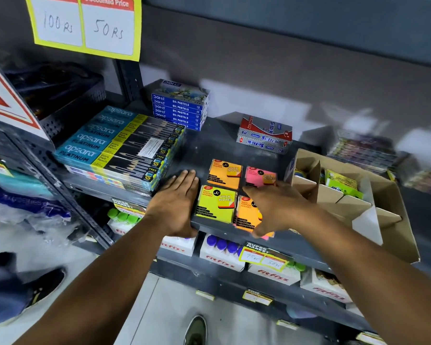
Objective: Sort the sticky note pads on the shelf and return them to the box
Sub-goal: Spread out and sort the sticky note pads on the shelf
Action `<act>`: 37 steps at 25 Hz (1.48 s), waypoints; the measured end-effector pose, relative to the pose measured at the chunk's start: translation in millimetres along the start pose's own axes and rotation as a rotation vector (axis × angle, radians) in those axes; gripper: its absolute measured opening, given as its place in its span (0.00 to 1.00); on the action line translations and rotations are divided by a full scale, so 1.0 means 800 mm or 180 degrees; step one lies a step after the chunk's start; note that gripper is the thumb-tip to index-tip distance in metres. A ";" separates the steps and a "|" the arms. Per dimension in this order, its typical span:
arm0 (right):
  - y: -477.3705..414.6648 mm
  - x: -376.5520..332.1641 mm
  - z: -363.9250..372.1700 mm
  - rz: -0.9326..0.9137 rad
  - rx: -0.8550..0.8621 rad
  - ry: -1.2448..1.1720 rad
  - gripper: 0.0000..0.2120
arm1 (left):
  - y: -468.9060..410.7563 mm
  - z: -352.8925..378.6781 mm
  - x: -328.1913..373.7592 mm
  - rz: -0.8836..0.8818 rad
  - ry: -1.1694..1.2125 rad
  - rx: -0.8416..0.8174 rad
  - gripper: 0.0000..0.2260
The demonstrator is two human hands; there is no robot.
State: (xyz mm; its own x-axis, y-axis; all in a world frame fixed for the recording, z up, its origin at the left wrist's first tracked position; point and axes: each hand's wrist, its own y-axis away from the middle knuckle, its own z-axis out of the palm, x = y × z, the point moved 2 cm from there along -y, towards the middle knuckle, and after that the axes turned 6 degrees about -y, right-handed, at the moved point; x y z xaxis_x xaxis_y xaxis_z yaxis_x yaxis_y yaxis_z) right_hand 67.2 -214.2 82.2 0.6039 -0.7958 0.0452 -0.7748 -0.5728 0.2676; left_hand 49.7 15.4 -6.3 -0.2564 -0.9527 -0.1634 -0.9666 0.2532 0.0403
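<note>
Sorting step, judged: four sticky note pads sit in a two-by-two block on the dark metal shelf, just left of the cardboard box.

Yellow pad is front-left of the box, far orange pad behind it, pink pad nearest the box, front orange pad at the shelf edge.

Left hand lies flat, fingers together, palm down on the shelf, touching the yellow pad's left side. Right hand is spread and curled over the front orange pad, partly hiding it; whether it actually grips, cannot tell.

Pads are square, glossy, shrink-wrapped. The box is matte cardboard with dividers, some cells already filled.

Next move likely needs a firm pinch on one pad, then a lift right into an empty cell.
</note>
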 end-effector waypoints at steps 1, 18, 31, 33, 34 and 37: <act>-0.001 0.001 0.002 0.0005 0.0032 -0.0005 0.44 | 0.000 -0.001 0.001 0.0006 0.0009 -0.0003 0.63; -0.122 0.009 -0.035 0.0157 0.0412 -0.1091 0.46 | 0.001 0.002 -0.001 0.0070 0.0086 0.0052 0.56; -0.125 0.013 -0.040 0.0210 0.0463 -0.1599 0.50 | 0.002 0.001 -0.002 0.0088 0.0134 0.0031 0.57; -0.093 0.018 -0.053 0.0237 0.0699 -0.1735 0.44 | 0.002 -0.001 -0.002 0.0049 0.0145 0.0069 0.58; -0.073 0.017 -0.053 0.0160 0.0562 -0.1501 0.39 | 0.002 -0.002 -0.002 0.0048 0.0134 0.0092 0.58; -0.018 0.004 -0.023 0.0134 -0.0132 -0.0457 0.36 | 0.003 -0.002 -0.002 0.0074 0.0067 0.0101 0.58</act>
State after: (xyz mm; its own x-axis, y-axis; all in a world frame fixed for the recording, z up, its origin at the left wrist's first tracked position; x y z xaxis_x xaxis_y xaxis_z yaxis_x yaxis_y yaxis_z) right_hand 83.6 -205.3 96.2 0.5358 -0.8406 -0.0800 -0.7887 -0.5320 0.3081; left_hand 48.1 17.2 -4.3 -0.2790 -0.9497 -0.1422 -0.9599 0.2801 0.0124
